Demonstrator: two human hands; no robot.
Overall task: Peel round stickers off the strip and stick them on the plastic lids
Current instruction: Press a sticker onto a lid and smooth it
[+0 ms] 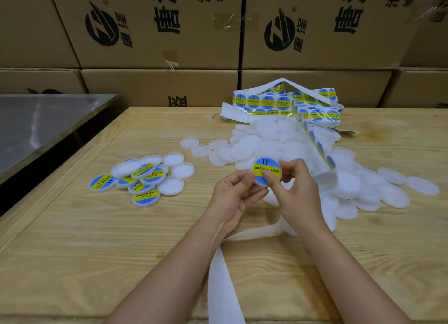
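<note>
A white plastic lid with a round blue and yellow "SOLDERING PASTE" sticker on it is held up above the table. My left hand grips its left edge. My right hand holds its right side, thumb pressing on the sticker's lower part. The sticker strip lies folded at the back and runs down over a heap of bare white lids to my right hand. Its peeled white backing trails off the front edge.
A cluster of stickered lids, some turned upside down, lies on the wooden table at the left. A few loose bare lids sit mid-table. Stacked cardboard boxes wall the back. A metal surface adjoins the left.
</note>
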